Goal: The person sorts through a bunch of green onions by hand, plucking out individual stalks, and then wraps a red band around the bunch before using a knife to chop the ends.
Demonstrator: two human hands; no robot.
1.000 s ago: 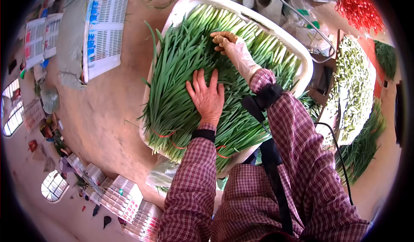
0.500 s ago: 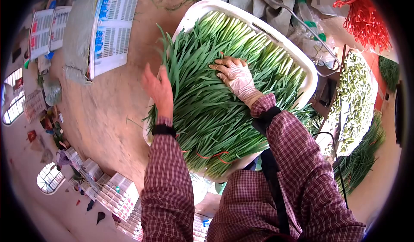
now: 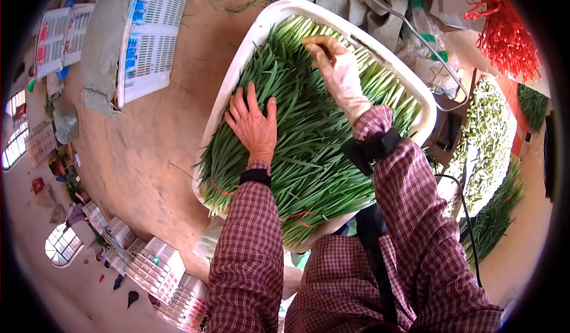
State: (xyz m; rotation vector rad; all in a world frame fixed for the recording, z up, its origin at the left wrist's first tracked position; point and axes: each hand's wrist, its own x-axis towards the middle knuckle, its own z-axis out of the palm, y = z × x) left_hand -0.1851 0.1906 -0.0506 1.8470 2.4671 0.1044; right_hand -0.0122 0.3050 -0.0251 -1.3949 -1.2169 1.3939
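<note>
Long green chives fill a white plastic basket, their pale stem ends toward the far right rim. Red ties show round bunches at the near edge. My bare left hand lies on the leaves at the left side, fingers spread. My right hand, in a thin translucent glove, is over the boundary of leaves and pale stems near the far side. Its thumb and fingers are bent together at the tips; whatever is between them is too small to make out.
White crates stand at the upper left on the brown floor. Red ties hang at the upper right. Beside the basket on the right lies a heap of pale cut stems, with a metal bar behind the basket.
My left hand has come from beyond the basket's left edge onto the leaves. The right hand has moved up toward the pale stems, its fingers now bent together. The left-side leaves lie flatter within the rim.
</note>
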